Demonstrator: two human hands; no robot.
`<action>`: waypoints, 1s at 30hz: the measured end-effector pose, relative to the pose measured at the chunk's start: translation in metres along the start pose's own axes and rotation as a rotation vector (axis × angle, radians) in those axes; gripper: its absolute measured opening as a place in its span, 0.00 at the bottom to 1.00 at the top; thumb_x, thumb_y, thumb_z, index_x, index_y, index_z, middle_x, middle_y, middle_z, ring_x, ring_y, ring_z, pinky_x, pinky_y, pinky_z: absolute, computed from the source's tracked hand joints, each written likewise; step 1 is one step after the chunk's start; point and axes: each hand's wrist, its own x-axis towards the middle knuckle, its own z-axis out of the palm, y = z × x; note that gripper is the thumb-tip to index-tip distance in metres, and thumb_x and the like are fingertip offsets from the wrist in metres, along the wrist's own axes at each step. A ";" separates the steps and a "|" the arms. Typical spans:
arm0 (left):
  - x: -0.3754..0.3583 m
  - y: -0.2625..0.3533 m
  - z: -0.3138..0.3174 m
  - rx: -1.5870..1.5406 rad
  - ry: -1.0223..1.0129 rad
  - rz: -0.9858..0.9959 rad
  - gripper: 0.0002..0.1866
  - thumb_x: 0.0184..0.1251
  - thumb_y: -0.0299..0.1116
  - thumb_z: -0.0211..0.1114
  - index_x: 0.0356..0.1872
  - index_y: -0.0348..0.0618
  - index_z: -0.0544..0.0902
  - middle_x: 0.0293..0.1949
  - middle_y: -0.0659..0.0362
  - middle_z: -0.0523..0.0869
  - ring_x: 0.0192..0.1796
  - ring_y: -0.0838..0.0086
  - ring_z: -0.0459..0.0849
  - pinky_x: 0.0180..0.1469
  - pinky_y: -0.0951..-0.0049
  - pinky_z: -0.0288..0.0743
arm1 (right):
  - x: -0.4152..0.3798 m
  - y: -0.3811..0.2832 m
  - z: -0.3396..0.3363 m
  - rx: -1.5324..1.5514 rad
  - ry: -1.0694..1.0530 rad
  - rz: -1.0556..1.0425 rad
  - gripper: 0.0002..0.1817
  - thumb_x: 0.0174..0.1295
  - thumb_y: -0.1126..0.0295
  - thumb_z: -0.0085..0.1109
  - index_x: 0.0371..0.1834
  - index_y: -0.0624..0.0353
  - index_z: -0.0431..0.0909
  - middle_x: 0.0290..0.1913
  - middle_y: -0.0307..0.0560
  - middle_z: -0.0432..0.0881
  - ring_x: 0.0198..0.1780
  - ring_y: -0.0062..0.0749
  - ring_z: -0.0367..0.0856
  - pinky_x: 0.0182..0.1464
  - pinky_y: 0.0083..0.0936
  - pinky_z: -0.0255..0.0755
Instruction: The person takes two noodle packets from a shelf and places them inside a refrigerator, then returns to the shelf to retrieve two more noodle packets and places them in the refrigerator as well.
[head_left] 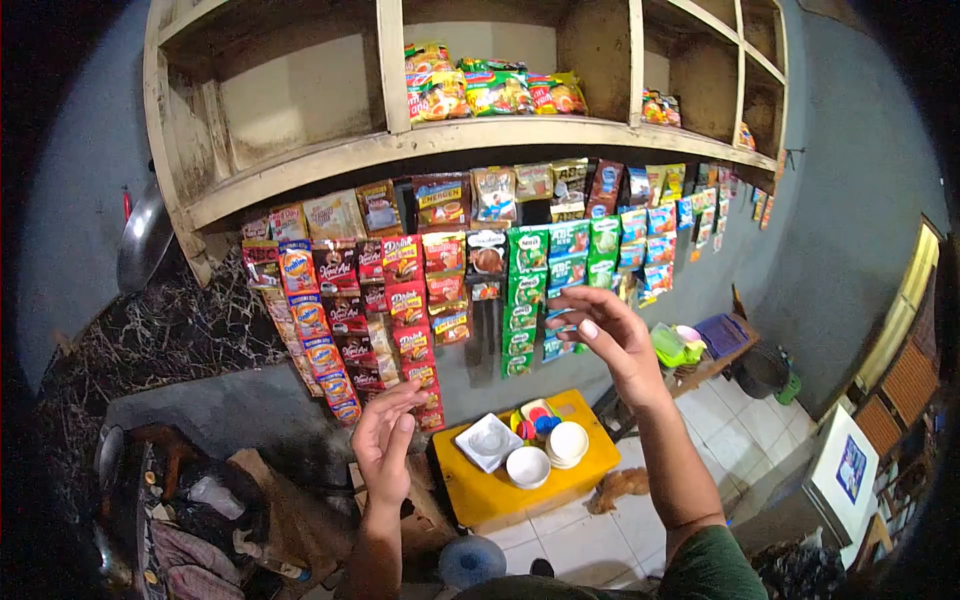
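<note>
Both of my hands are raised in front of strips of drink sachets hanging under a wooden shelf [290, 180]. My left hand [388, 440] is empty, its fingers loosely extended, and overlaps the lower end of a red strip of sachets [407, 305]. Higher and to the right, my right hand [612, 345] holds nothing, with fingers slightly curled and apart. It is nearest the blue-and-white sachets [567, 272] and partly covers their lower end. Green sachets [524, 290] hang just left of it. Dark red coffee sachets [336, 265] hang farther left.
Packs of instant noodles [498, 92] lie on the shelf. Below stands a yellow table [480, 505] with a square white dish [488, 443], a white bowl [527, 467] and stacked bowls [568, 443]. An orange cat [622, 486] is on the tiled floor beside it. A dark bucket [760, 372] stands at right.
</note>
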 end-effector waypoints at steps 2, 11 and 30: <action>0.020 -0.005 0.010 0.077 -0.015 0.027 0.12 0.70 0.28 0.57 0.50 0.32 0.77 0.56 0.46 0.79 0.56 0.61 0.81 0.62 0.60 0.71 | 0.025 0.000 -0.017 0.001 -0.054 -0.035 0.21 0.67 0.69 0.58 0.62 0.63 0.70 0.58 0.49 0.78 0.56 0.31 0.78 0.60 0.30 0.70; 0.107 0.005 0.059 0.538 -0.169 0.224 0.13 0.61 0.26 0.63 0.46 0.34 0.80 0.53 0.47 0.82 0.57 0.62 0.80 0.63 0.63 0.69 | 0.129 -0.009 -0.079 -0.232 -0.209 -0.306 0.20 0.65 0.67 0.61 0.59 0.61 0.73 0.54 0.44 0.79 0.52 0.25 0.79 0.54 0.27 0.74; 0.319 0.025 0.142 1.238 -0.196 0.665 0.14 0.63 0.27 0.62 0.50 0.40 0.79 0.50 0.49 0.83 0.57 0.57 0.81 0.60 0.64 0.71 | 0.331 -0.028 -0.117 -0.975 -0.024 -0.746 0.21 0.64 0.55 0.59 0.48 0.62 0.80 0.47 0.53 0.83 0.49 0.45 0.81 0.52 0.35 0.73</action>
